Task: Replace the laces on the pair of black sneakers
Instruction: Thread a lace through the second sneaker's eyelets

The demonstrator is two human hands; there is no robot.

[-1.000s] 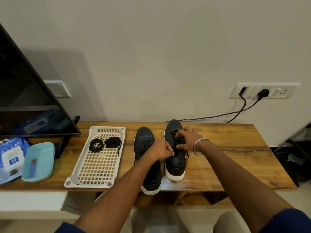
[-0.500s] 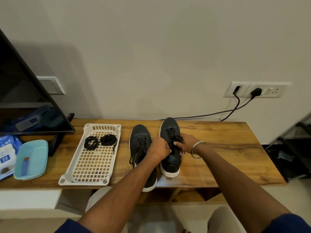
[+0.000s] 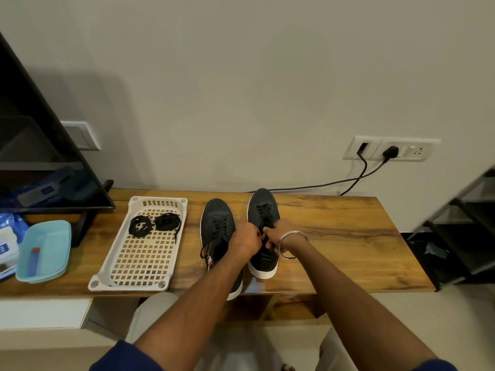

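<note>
Your left hand (image 3: 245, 241) and right hand (image 3: 278, 232) both pinch the black lace (image 3: 263, 238) of the right-side black white-soled sneaker (image 3: 263, 210), fingers curled; the matching left-side sneaker (image 3: 217, 223) lies just beside your left fingers.

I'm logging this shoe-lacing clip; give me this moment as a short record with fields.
right sneaker: on wooden table, still laced
left sneaker: beside it, lace ends loose
left hand: at right sneaker's laces, fingers curled
right hand: at same laces, grip hidden
spare laces: two black coils in white tray
stage: old laces not yet out
</note>
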